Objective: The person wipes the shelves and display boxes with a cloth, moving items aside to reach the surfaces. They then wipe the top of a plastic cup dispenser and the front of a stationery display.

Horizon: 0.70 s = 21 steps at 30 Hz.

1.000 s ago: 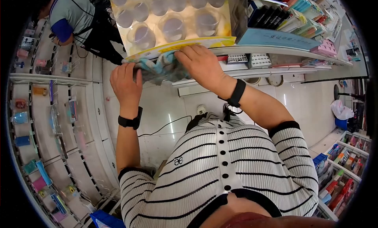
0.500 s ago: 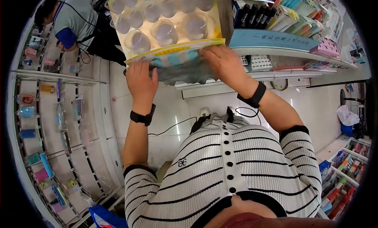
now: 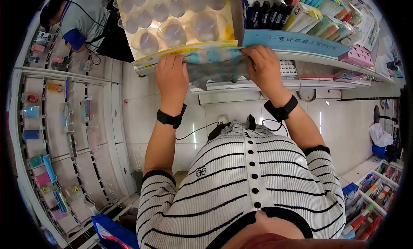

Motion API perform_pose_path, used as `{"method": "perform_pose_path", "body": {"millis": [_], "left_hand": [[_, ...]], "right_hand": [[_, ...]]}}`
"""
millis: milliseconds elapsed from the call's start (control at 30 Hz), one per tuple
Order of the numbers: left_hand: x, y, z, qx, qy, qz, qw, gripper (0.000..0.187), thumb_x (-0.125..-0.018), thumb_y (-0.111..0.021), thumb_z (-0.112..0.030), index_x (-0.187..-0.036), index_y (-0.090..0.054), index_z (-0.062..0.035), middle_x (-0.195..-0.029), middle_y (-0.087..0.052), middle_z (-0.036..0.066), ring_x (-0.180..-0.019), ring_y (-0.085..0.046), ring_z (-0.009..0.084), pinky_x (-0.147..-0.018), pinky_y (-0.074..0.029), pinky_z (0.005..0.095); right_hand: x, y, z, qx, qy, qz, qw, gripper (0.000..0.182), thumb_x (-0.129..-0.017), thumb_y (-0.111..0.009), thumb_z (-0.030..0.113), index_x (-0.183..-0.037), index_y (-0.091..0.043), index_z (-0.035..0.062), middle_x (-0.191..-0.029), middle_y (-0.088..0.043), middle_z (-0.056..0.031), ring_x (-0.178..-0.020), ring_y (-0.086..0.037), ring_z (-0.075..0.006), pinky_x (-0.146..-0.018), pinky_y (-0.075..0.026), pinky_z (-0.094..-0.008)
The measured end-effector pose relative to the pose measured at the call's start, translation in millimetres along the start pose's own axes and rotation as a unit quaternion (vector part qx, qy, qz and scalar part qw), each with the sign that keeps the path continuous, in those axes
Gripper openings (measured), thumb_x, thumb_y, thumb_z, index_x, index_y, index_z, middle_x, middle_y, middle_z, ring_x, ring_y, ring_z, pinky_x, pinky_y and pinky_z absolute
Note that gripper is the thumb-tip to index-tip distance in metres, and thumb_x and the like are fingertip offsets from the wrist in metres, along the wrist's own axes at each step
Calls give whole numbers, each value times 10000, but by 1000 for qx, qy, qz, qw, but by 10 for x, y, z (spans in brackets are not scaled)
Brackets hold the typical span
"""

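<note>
A damp-looking grey and blue cloth (image 3: 219,68) is stretched between my two hands, along the front edge of a yellow-edged display tray (image 3: 189,47). My left hand (image 3: 173,81) has its fingers closed on the cloth's left end. At the right end, my right hand (image 3: 264,69) pinches the cloth between thumb and fingers. Rows of clear round cups (image 3: 173,34) stand in the tray beyond the cloth.
A blue-fronted box (image 3: 297,43) with black markers (image 3: 269,15) and other stationery adjoins the tray on the right. Another person (image 3: 86,23) stands at the upper left by wall shelves (image 3: 64,81). A cable (image 3: 195,132) runs over the floor.
Both hands and the cloth have shifted right along the tray's edge. The tray and the marker box appear slightly further left in view.
</note>
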<state>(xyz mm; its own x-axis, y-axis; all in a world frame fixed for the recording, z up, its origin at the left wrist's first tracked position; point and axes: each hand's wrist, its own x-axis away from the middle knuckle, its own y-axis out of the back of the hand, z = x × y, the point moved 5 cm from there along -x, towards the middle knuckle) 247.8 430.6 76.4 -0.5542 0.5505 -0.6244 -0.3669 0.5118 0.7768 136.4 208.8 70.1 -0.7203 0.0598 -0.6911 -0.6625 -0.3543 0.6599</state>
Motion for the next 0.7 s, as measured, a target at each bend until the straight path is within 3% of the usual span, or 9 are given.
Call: {"method": "perform_pose_path", "body": {"millis": [267,600,700], "left_hand": [[40,-55,27,21,66,-2,998,292,-780,-705,-46,-1066,-650,-71,-1083,-642,100,-1062,-562,340,-931,-448,435],[71,-110,87,56,66,-17,996,273,-784,-699,-23,-1048,-650,-74,-1081,-634,110,-1078,-546,342,-952,-435,438],[101,-101,54,46,54,-64,995,259,-767,-690,-28,-1013,-635,-93,-1019,-632,72,-1043,-553,315,-914,-437,434]], "right_hand": [[23,12,11,-5,-3,-25,1000,399,-666,-641,-37,-1043,-636,93,-956,-614,-78,-915,-588,-295,-814,-481,-398],[54,-24,-21,0,-3,-16,1000,431,-671,-648,-21,-1085,-629,97,-992,-614,-68,-944,-582,-292,-840,-474,-399],[75,-14,-62,-7,6,-9,1000,423,-685,-652,-16,-1092,-626,97,-1004,-612,-70,-945,-579,-294,-843,-473,-401]]}}
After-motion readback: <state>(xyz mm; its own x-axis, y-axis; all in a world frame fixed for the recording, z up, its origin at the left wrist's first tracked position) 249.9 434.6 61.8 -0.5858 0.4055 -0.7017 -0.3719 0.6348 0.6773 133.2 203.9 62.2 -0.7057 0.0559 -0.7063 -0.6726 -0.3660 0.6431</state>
